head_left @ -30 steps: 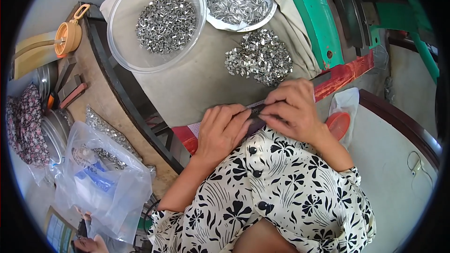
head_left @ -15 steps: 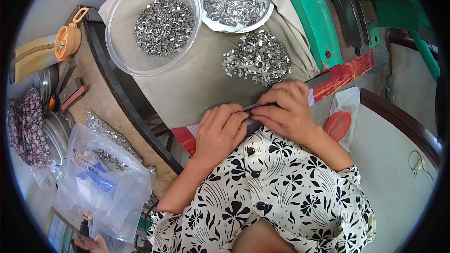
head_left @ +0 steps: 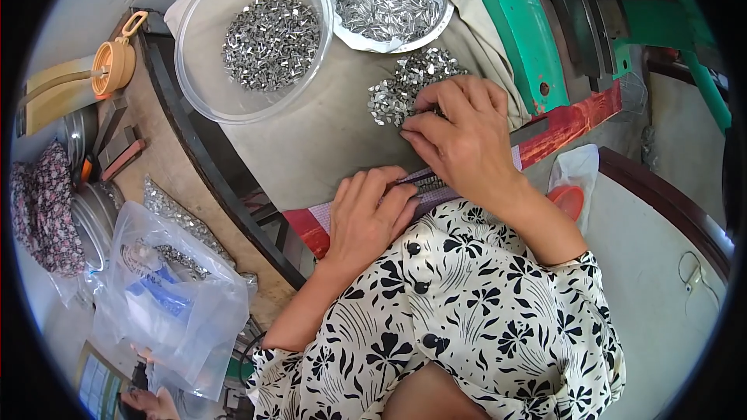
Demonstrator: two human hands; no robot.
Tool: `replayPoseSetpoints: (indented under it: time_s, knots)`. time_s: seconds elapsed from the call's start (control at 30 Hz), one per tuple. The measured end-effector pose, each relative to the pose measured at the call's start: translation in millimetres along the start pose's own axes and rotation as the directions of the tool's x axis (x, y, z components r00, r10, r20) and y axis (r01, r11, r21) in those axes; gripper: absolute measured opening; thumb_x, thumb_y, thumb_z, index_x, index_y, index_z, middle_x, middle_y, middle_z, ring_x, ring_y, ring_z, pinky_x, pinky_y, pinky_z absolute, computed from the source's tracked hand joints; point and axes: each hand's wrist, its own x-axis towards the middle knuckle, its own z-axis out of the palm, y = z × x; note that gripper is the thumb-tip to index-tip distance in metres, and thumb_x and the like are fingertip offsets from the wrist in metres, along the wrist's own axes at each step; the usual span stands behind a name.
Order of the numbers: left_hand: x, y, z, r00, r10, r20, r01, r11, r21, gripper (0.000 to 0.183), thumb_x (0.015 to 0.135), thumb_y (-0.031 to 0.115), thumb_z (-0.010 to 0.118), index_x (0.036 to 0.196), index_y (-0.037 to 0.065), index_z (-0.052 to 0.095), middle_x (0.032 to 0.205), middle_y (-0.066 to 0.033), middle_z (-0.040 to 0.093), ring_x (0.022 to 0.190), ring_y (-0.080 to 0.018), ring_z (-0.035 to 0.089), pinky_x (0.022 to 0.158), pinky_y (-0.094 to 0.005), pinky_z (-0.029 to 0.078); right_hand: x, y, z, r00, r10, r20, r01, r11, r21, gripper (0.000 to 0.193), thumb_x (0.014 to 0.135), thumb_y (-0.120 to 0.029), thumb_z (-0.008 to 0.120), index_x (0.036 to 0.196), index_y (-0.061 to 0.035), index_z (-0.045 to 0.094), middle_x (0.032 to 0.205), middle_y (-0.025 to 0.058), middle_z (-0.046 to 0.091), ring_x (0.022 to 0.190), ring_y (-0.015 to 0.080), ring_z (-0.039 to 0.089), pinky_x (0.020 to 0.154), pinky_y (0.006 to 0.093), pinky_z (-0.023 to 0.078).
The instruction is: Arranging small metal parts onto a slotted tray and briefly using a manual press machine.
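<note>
Two hands show: one left hand (head_left: 366, 214) and one right hand (head_left: 476, 140). The cloth-covered desk (head_left: 303, 155) carries three lots of small metal pieces: one in a single clear tub (head_left: 201, 43) at far left, one in a single lined bowl (head_left: 449, 12) at the far side, one loose heap (head_left: 393, 99) nearer; pieces too many to count. Besides these, one orange cup-shaped thing (head_left: 114, 70) at left, one red round thing (head_left: 570, 201) at right, and three dark shirt buttons (head_left: 421, 288).
</note>
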Motion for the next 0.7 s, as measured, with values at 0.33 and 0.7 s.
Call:
replayPoseSetpoints:
  time_s: [0.33,0.7]
  knots:
    - [3,0,4,1.000,0.020,-0.019,-0.020,0.999,0.032,0.026,0.072,0.012,0.081,0.093,0.008,0.066,0.102,-0.0059,0.064,0.085,-0.0258,0.061,0.071,-0.0369,0.044,-44,1,-23,0.996,-0.056,0.070,0.050,0.995,0.081,0.017,0.067,-0.019,0.081,0.081,-0.0160,0.071,0.104,-0.0035,0.063,0.104,0.0239,0.055,0.089,0.0412,0.030]
    - [4,2,-4,0.996,0.039,0.085,-0.051,0.989,0.141,0.026,0.079,0.015,0.072,0.103,0.006,0.065,0.107,-0.0056,0.060,0.093,-0.0233,0.058,0.081,-0.0362,0.043,-20,10,-14,1.000,-0.015,-0.018,0.016,0.999,0.033,0.018,0.070,-0.021,0.081,0.086,-0.0189,0.074,0.101,-0.0038,0.064,0.103,0.0239,0.055,0.092,0.0404,0.031]
